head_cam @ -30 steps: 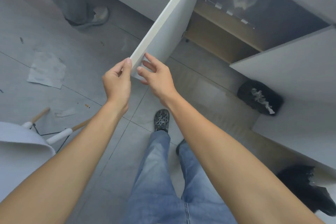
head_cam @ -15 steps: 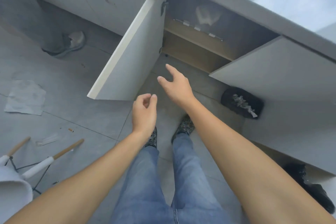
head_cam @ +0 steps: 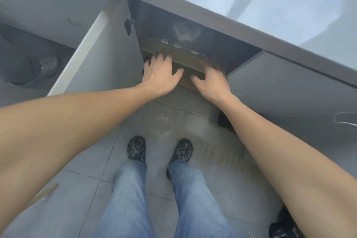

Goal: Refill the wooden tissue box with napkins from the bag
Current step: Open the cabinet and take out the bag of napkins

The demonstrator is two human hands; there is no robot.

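Note:
Both my hands reach into the open cabinet (head_cam: 222,44) below the countertop. My left hand (head_cam: 160,75) has its fingers spread over the brown wooden shelf edge (head_cam: 185,75) and holds nothing. My right hand (head_cam: 210,81) is beside it at the same edge, with blurred fingertips extended and nothing in its grasp. Deeper in the dark cabinet sits a pale, translucent bag-like shape (head_cam: 184,32), behind a thin strip with light tabs (head_cam: 179,46). No wooden tissue box can be made out.
The left cabinet door (head_cam: 92,54) and the right cabinet door (head_cam: 289,91) stand swung open on either side of my arms. A glossy countertop (head_cam: 251,6) runs above. Black objects lie on the floor (head_cam: 225,121) (head_cam: 282,228). Someone's shoe (head_cam: 46,65) is at far left.
I have let go of the left door and stepped closer. Both hands have moved forward from mid-air to the shelf edge inside the cabinet.

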